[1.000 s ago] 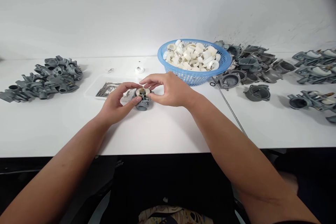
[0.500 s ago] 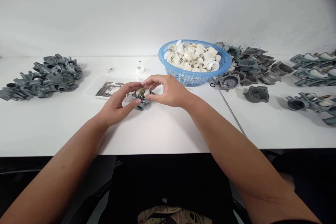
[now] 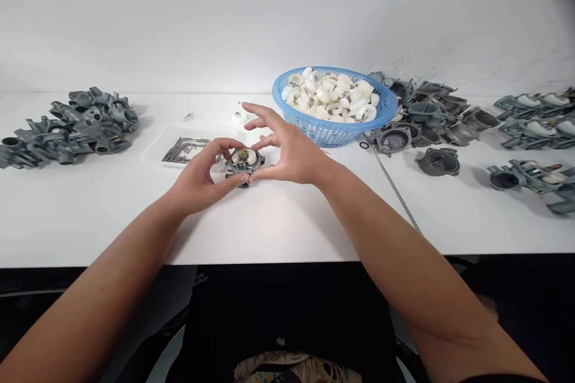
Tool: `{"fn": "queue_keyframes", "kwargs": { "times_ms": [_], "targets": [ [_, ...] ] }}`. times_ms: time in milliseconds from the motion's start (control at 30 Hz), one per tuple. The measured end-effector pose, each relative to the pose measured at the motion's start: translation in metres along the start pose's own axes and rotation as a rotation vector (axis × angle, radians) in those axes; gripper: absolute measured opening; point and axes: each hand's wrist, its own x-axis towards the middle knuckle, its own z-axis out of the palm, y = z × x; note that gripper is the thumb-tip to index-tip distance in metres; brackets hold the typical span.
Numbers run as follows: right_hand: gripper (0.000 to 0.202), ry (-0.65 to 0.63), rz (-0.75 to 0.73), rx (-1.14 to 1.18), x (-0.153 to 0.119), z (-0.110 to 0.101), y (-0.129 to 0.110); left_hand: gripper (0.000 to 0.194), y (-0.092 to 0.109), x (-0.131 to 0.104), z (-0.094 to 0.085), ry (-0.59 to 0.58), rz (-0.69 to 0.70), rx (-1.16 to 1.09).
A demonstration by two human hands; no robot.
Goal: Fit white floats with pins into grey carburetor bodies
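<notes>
A grey metal carburetor body (image 3: 232,166) sits low at the white table, its open face up. A white plastic float (image 3: 252,157) lies in it, with a brass part (image 3: 244,153) in the middle. My left hand (image 3: 204,176) is closed around the left side of the body, thumb at the near edge and fingers at the far edge. My right hand (image 3: 287,152) holds the right side between its thumb and a lower finger, while its upper fingers are raised and spread.
Behind my left hand is a clear tray (image 3: 155,152) of thin metal pins. A blue basket (image 3: 335,131) holds many white floats; a loose float (image 3: 239,118) lies left of it. Carburetor bodies (image 3: 76,125) are heaped left, float bowls (image 3: 439,161) and assembled carburetors (image 3: 530,176) stand right.
My right hand's fingers have lifted off the float and spread, and its thumb has moved down to the near edge of the carburetor body. More of the float shows. My left hand keeps its hold.
</notes>
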Motion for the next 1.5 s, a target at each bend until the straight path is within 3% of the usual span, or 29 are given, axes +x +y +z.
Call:
{"fn": "queue_keyframes", "kwargs": {
  "times_ms": [267, 600, 900, 1267, 1500],
  "targets": [
    [0.110, 0.004, 0.013, 0.042, -0.001, 0.004, -0.001, 0.051, -0.011, 0.002, 0.004, 0.042, 0.020, -0.186],
    [0.094, -0.039, -0.057, 0.037, -0.002, 0.007, 0.002, 0.045, -0.015, 0.002, 0.005, 0.052, -0.022, -0.284],
    [0.078, 0.003, -0.011, 0.083, 0.002, 0.004, 0.011, 0.036, -0.005, 0.002, 0.006, 0.009, -0.060, -0.422],
    [0.067, -0.067, -0.011, -0.045, -0.002, 0.009, 0.007, 0.047, -0.015, -0.003, 0.008, -0.018, -0.101, -0.576],
    [0.056, -0.076, 0.073, -0.022, -0.001, 0.010, 0.004, 0.049, -0.015, -0.001, 0.012, 0.007, -0.123, -0.581]
  ]
}}
